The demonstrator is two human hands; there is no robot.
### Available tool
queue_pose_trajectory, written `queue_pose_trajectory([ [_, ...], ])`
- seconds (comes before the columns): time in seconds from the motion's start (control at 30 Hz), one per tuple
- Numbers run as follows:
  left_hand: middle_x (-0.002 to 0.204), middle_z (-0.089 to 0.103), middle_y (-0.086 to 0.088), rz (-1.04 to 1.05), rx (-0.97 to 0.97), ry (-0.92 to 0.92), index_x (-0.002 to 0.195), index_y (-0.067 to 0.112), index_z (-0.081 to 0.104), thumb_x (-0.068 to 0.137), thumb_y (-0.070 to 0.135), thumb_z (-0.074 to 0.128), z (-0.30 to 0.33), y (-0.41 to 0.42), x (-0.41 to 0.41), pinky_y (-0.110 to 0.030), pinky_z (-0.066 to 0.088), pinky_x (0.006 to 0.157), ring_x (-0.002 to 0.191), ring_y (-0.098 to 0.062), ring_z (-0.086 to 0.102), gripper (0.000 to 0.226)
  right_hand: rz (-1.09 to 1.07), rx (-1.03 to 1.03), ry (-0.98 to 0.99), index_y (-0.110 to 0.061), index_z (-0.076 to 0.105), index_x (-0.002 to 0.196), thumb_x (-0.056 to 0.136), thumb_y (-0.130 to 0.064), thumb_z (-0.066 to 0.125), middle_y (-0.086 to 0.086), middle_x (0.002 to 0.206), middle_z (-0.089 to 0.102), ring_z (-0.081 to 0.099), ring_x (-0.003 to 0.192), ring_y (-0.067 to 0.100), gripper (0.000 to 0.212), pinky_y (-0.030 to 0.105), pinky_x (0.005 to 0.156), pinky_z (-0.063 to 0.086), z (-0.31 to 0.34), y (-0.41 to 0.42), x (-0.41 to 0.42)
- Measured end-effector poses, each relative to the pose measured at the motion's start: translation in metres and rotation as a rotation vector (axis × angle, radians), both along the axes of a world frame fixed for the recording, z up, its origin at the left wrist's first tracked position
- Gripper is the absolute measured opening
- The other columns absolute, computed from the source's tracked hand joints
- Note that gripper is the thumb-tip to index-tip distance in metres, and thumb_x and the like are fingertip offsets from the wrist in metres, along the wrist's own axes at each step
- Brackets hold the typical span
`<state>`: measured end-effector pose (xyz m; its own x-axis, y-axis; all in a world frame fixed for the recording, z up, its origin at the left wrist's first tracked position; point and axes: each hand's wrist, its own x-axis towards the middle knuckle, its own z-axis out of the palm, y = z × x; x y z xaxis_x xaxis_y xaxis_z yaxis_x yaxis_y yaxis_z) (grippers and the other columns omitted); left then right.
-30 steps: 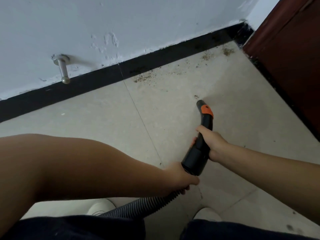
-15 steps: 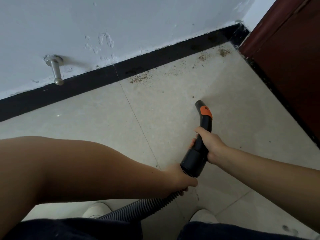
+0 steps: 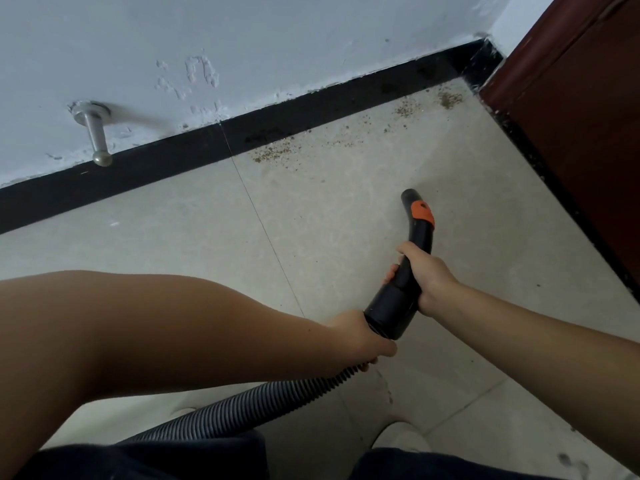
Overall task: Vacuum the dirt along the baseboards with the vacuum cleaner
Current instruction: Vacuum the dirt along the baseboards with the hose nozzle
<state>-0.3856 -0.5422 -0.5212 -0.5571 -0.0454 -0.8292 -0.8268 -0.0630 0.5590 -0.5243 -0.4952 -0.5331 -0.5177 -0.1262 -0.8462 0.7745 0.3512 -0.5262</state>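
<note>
We see both hands on the vacuum at the centre right of the frame. The right hand (image 3: pixel 427 278) is wrapped round the black nozzle (image 3: pixel 407 268), fingers curled about its middle, thumb lying along the top. The left hand (image 3: pixel 360 337) grips just behind the nozzle's wide rear end, fingers curled under where the ribbed hose (image 3: pixel 242 407) joins it (the fingertips barely show beneath the hose). The hose runs from there down toward the lower left and passes behind dark clothing at the bottom edge. The nozzle curves upward in the frame; an orange band (image 3: pixel 422 211) sits near its open tip, which points at the floor (image 3: pixel 173 244) short of the wall. The dirt (image 3: pixel 273 152) lies in brown patches along the black baseboard (image 3: pixel 138 171), from the upper middle across to the upper right corner, well apart from the tip. A metal doorstop (image 3: pixel 95 133) juts from the white wall (image 3: pixel 277 36) in the upper left. A dark red door (image 3: pixel 588 116) fills the right edge. A pale shoe (image 3: pixel 401 438) shows at lower right.
</note>
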Motion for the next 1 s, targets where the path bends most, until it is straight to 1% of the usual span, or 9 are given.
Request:
queue_pose_trajectory([
  [0.13, 0.071, 0.058, 0.000, -0.045, 0.002, 0.008, 0.102, 0.014, 0.056, 0.084, 0.018, 0.067, -0.001, 0.006, -0.019, -0.022, 0.048, 0.057, 0.054, -0.012, 0.053, 0.022, -0.100, 0.037, 0.036, -0.010, 0.049, 0.088, 0.087, -0.019, 0.063, 0.004, 0.047, 0.055, 0.053, 0.040, 0.017, 0.016, 0.029, 0.050, 0.052, -0.001, 0.014, -0.013],
  [0.3, 0.072, 0.059, -0.001, -0.042, -0.026, 0.003, 0.113, 0.007, 0.059, 0.083, 0.018, 0.068, -0.001, 0.002, -0.037, -0.023, 0.049, 0.057, 0.054, -0.013, 0.053, 0.033, -0.163, 0.030, 0.067, -0.011, 0.047, 0.084, 0.088, -0.017, 0.061, 0.001, 0.041, 0.053, 0.052, 0.035, 0.014, 0.015, 0.026, 0.043, 0.050, -0.002, 0.014, -0.029],
  [0.37, 0.073, 0.058, -0.001, -0.012, -0.042, 0.009, 0.114, 0.008, 0.058, 0.083, 0.017, 0.068, 0.000, -0.004, -0.041, -0.022, 0.049, 0.054, 0.055, -0.013, 0.053, 0.033, -0.127, 0.007, 0.057, -0.012, 0.048, 0.085, 0.088, -0.018, 0.062, 0.002, 0.044, 0.054, 0.053, 0.038, 0.015, 0.015, 0.027, 0.045, 0.050, -0.001, 0.004, -0.035],
  [0.57, 0.073, 0.057, -0.002, 0.102, -0.032, 0.013, 0.102, 0.013, 0.053, 0.084, 0.016, 0.067, 0.000, -0.012, -0.031, -0.019, 0.046, 0.049, 0.055, -0.013, 0.052, 0.023, 0.039, -0.051, 0.020, -0.011, 0.048, 0.084, 0.087, -0.017, 0.062, 0.004, 0.045, 0.054, 0.053, 0.038, 0.018, 0.016, 0.027, 0.046, 0.051, -0.003, -0.024, -0.032],
  [0.67, 0.073, 0.058, -0.001, 0.124, -0.032, 0.004, 0.102, 0.013, 0.055, 0.083, 0.017, 0.067, -0.002, -0.006, -0.022, -0.022, 0.048, 0.054, 0.055, -0.013, 0.052, 0.023, 0.083, -0.079, -0.006, -0.011, 0.046, 0.083, 0.089, -0.016, 0.061, 0.003, 0.043, 0.052, 0.051, 0.035, 0.017, 0.017, 0.027, 0.045, 0.049, -0.004, -0.026, -0.026],
  [0.77, 0.073, 0.058, -0.002, 0.168, -0.041, -0.002, 0.103, 0.012, 0.056, 0.082, 0.018, 0.067, -0.002, -0.002, -0.017, -0.027, 0.051, 0.063, 0.056, -0.015, 0.053, 0.024, 0.121, -0.082, -0.026, -0.011, 0.045, 0.079, 0.090, -0.016, 0.061, 0.004, 0.043, 0.051, 0.050, 0.036, 0.017, 0.020, 0.030, 0.049, 0.049, -0.001, -0.029, -0.022],
  [0.87, 0.074, 0.059, -0.003, 0.201, -0.034, -0.001, 0.101, 0.013, 0.056, 0.082, 0.018, 0.068, 0.000, -0.001, -0.013, -0.032, 0.054, 0.070, 0.059, -0.017, 0.054, 0.023, 0.196, -0.079, -0.037, -0.011, 0.046, 0.077, 0.090, -0.017, 0.061, 0.005, 0.046, 0.052, 0.051, 0.038, 0.017, 0.020, 0.028, 0.048, 0.050, 0.002, -0.034, -0.019],
  [0.93, 0.076, 0.061, -0.003, 0.219, -0.034, -0.008, 0.095, 0.015, 0.056, 0.081, 0.021, 0.068, 0.002, 0.002, -0.008, -0.034, 0.056, 0.076, 0.062, -0.018, 0.056, 0.019, 0.283, -0.064, -0.045, -0.010, 0.047, 0.076, 0.089, -0.018, 0.061, 0.005, 0.048, 0.053, 0.052, 0.039, 0.018, 0.020, 0.027, 0.047, 0.051, 0.005, -0.039, -0.015],
  [1.0, 0.078, 0.062, -0.003, 0.244, -0.029, -0.015, 0.086, 0.018, 0.055, 0.081, 0.023, 0.067, 0.004, 0.005, -0.002, -0.034, 0.056, 0.078, 0.063, -0.019, 0.058, 0.015, 0.363, -0.058, -0.058, -0.010, 0.049, 0.078, 0.089, -0.018, 0.061, 0.006, 0.050, 0.054, 0.053, 0.040, 0.018, 0.019, 0.026, 0.048, 0.052, 0.007, -0.043, -0.010],
])
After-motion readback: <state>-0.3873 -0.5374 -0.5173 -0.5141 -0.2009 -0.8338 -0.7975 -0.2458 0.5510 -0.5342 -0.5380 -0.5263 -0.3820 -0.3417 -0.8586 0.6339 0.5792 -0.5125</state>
